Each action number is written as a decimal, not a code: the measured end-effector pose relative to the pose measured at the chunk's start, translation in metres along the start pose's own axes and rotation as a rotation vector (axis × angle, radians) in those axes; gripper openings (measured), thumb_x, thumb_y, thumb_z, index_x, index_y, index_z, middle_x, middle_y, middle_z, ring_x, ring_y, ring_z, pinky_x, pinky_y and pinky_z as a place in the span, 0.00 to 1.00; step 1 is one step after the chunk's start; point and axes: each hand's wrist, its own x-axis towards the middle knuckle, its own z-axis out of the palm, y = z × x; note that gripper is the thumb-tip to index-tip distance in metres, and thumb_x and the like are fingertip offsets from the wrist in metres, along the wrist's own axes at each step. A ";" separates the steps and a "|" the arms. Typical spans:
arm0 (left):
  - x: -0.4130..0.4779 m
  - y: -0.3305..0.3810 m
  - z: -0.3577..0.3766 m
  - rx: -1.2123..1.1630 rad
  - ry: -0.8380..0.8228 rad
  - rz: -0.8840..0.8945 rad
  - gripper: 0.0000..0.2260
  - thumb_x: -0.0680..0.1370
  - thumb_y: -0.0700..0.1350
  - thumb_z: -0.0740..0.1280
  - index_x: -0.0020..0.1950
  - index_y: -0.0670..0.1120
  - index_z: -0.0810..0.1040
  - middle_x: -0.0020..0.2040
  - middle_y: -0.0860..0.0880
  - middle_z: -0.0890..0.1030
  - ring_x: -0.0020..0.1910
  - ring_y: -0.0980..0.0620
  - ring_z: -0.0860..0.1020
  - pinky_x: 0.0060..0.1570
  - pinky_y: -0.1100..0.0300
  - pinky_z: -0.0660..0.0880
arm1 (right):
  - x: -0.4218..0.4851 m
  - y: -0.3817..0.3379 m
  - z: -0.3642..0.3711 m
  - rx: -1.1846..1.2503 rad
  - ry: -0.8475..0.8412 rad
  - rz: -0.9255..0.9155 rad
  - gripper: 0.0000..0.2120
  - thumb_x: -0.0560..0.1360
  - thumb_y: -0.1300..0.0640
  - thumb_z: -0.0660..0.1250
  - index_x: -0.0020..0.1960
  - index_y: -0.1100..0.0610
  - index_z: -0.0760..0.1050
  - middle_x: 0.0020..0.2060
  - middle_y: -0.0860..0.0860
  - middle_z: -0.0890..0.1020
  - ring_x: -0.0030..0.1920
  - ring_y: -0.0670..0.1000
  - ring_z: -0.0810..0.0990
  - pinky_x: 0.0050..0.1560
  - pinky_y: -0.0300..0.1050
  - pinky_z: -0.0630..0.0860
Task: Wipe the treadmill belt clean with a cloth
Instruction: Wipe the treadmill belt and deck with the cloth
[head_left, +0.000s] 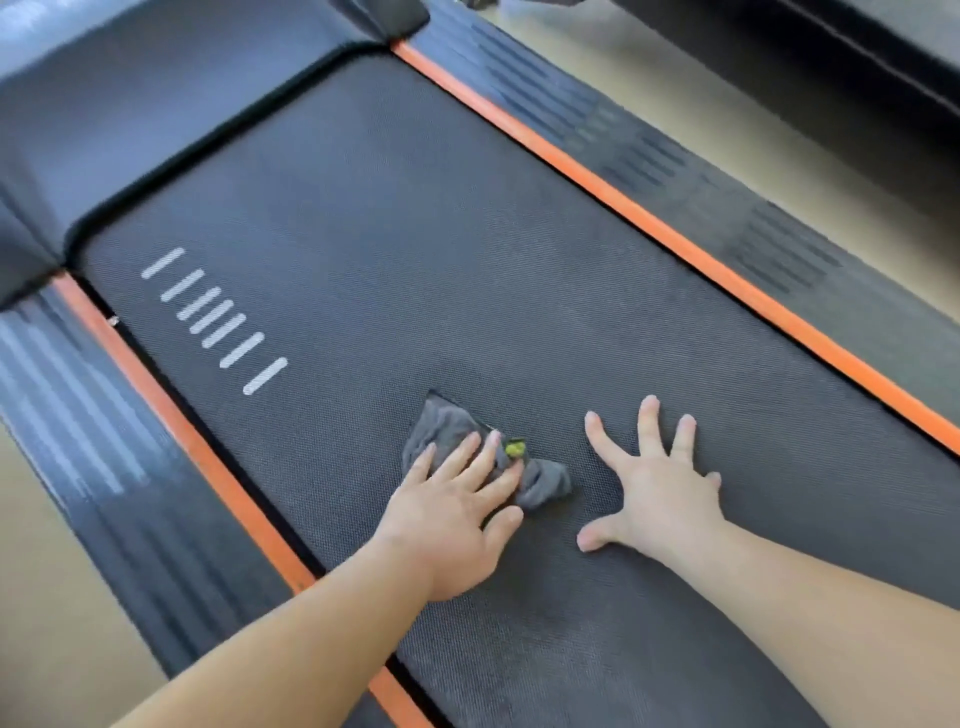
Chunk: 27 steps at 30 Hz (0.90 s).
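Cloth on belt, roughly left-centre

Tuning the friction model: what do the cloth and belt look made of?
Cloth: grey, soft, likely microfibre or terry; it bunches in folds under the left hand. Belt: dark, matte, probably rubber or PVC; fine dotted grip texture.

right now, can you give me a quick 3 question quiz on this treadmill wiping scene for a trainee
1. True or false: the left hand presses the grey cloth onto the belt with straight fingers.
2. What does the right hand rest on? A) the cloth B) bare belt C) the orange side strip
3. Fill in: the white dashes printed on the belt lie nearer the ___ hand.

Key: 1 true; 2 B; 3 left
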 end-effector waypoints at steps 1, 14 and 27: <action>-0.002 -0.007 0.000 0.028 0.027 -0.008 0.26 0.85 0.63 0.41 0.83 0.62 0.42 0.83 0.57 0.36 0.81 0.54 0.35 0.80 0.44 0.40 | -0.001 0.000 0.000 -0.007 0.003 -0.008 0.67 0.59 0.26 0.78 0.76 0.28 0.28 0.77 0.53 0.22 0.79 0.69 0.29 0.70 0.79 0.61; -0.113 0.147 0.100 -0.222 0.112 -0.481 0.28 0.84 0.63 0.43 0.84 0.58 0.42 0.84 0.52 0.42 0.83 0.51 0.39 0.79 0.45 0.36 | -0.040 -0.013 0.018 -0.093 0.274 -0.291 0.53 0.74 0.41 0.75 0.82 0.36 0.38 0.82 0.57 0.34 0.81 0.68 0.35 0.73 0.80 0.52; -0.107 0.127 0.125 -0.158 0.258 -0.565 0.27 0.85 0.60 0.44 0.84 0.57 0.44 0.83 0.48 0.38 0.83 0.49 0.38 0.79 0.44 0.39 | -0.050 -0.011 0.049 -0.271 0.080 -0.432 0.63 0.59 0.29 0.79 0.80 0.30 0.40 0.81 0.51 0.30 0.80 0.67 0.32 0.74 0.77 0.56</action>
